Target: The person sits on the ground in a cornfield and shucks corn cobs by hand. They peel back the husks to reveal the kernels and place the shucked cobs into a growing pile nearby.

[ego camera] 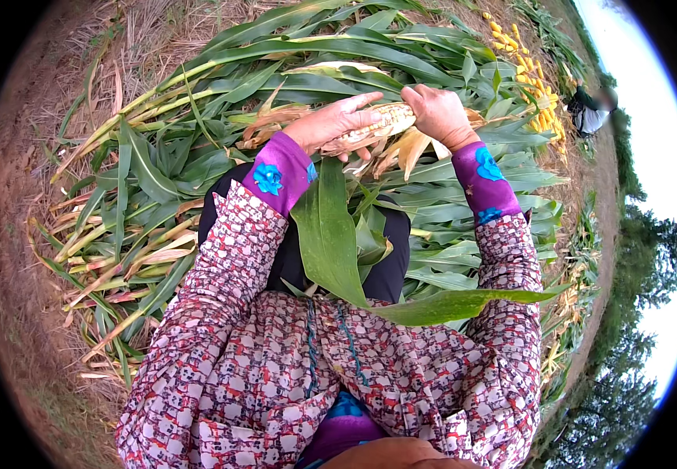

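Observation:
A partly husked ear of corn (394, 119) lies across my two hands, its pale yellow kernels showing. My left hand (333, 122) wraps around the ear's left part, with the thumb along the top and fingertips visible underneath. At the right end, my right hand (439, 115) has its fingers closed around the tip; whether they also pinch some husk is hidden. Dry, peeled husk (411, 153) hangs below the ear between the hands. A broad green corn leaf (329, 234) drapes down over my dark-trousered lap, and another leaf (467, 306) reaches toward my right forearm.
Cut corn stalks with green leaves (315, 50) are heaped ahead and on both sides. Beyond them at right lies a row of bare yellow corn ears (540, 97). Another person (593, 111) is low to the ground past it. Dry straw (156, 41) covers soil at upper left.

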### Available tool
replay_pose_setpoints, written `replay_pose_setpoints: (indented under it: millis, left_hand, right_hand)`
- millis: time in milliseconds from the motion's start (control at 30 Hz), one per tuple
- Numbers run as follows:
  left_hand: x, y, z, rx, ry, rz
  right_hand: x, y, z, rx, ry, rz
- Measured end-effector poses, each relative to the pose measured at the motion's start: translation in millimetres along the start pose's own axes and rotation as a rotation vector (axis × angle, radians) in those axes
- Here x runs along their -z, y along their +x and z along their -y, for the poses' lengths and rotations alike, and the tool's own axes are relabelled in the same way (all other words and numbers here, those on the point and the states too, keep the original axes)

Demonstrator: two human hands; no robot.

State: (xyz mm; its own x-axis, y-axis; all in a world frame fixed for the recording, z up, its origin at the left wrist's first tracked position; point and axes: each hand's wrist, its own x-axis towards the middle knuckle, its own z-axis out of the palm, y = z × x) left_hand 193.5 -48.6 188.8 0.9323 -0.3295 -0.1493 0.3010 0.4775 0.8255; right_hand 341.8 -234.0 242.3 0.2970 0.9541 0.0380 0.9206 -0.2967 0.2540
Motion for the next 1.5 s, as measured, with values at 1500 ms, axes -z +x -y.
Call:
replay_pose_setpoints:
  millis: [1500]
  left_hand:
    - [32,7,-4,-0.657,-0.323,-0.248]
  right_hand:
    - [8,11,83,-0.561,1.028,-0.453]
